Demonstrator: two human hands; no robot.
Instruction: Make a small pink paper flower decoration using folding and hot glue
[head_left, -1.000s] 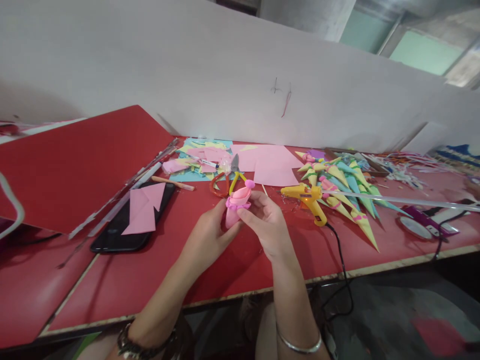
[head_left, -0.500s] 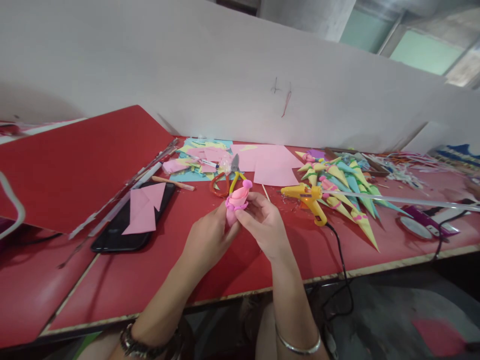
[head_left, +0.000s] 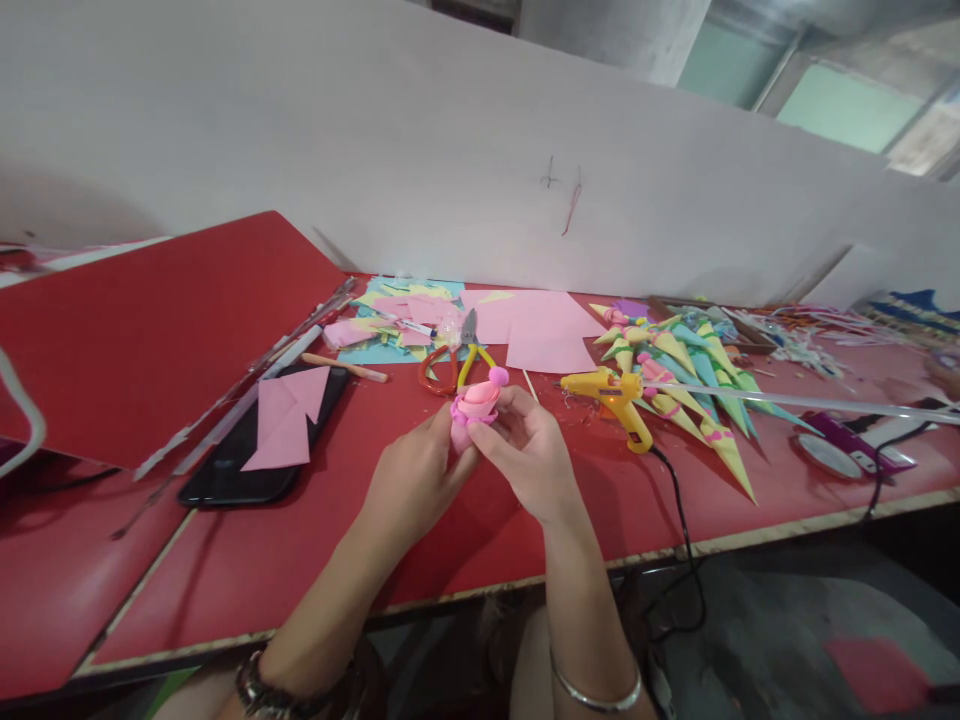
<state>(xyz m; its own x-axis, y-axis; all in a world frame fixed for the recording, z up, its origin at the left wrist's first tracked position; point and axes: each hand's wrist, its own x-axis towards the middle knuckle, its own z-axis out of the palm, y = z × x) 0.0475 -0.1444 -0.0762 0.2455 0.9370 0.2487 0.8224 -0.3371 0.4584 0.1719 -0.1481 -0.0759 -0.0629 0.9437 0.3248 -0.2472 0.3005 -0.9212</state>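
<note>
Between both hands, over the red table, is a small pink foam cone (head_left: pixel 478 402) with a rolled band round its rim and a pink ball at its tip end. My left hand (head_left: pixel 420 470) is closed round its lower left side. My right hand (head_left: pixel 531 455) pinches it from the right with thumb and fingers. The cone's lower part is hidden by the fingers. Just beyond it lie red-handled pliers (head_left: pixel 439 372) and yellow-handled cutters (head_left: pixel 474 358). To the right rests a yellow glue gun (head_left: pixel 616 398) with a clear glue stick in it.
Finished foam cones (head_left: pixel 694 365) in several colours lie in a heap at the right. A black phone (head_left: pixel 232 475) with a pink foam piece (head_left: pixel 285 420) on it lies left. Foam scraps (head_left: pixel 401 320) and a pink sheet (head_left: pixel 551 345) are at the back. The glue gun's cord (head_left: pixel 679 500) hangs over the edge.
The pink cone has turned slightly in my hands, so its ball end sits a little lower and further right. Both hands keep their hold.
</note>
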